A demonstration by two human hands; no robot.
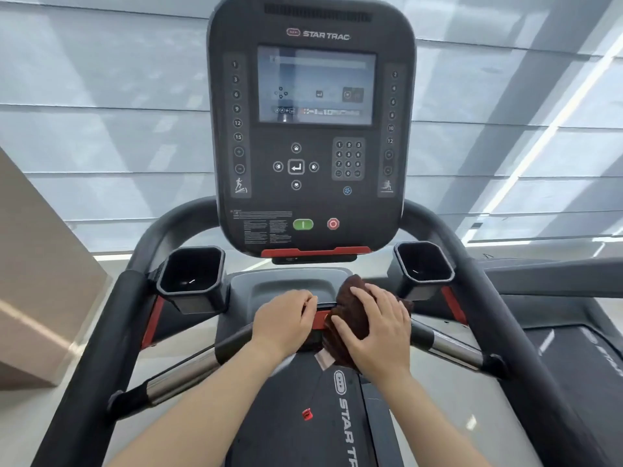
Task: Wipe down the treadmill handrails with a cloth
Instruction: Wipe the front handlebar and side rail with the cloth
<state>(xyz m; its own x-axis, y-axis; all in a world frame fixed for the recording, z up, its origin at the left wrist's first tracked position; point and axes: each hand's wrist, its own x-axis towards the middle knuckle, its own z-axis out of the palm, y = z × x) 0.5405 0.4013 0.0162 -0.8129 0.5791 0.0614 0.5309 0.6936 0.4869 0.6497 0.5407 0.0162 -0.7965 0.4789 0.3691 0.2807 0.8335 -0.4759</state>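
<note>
cloth (349, 315) beneath fingers (366, 299) of right hand (379, 332) | left hand (285, 320) grips front handrail (232, 345)

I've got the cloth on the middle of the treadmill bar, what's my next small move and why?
Probably slide the cloth rightward along the right grip bar: your right hand presses it on the centre bar beside the left hand, and that grip lies just beyond.

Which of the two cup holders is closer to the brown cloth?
The right cup holder, just beyond the right hand pressing the brown cloth. The left cup holder lies farther off, past the left hand gripping the centre bar.
</note>
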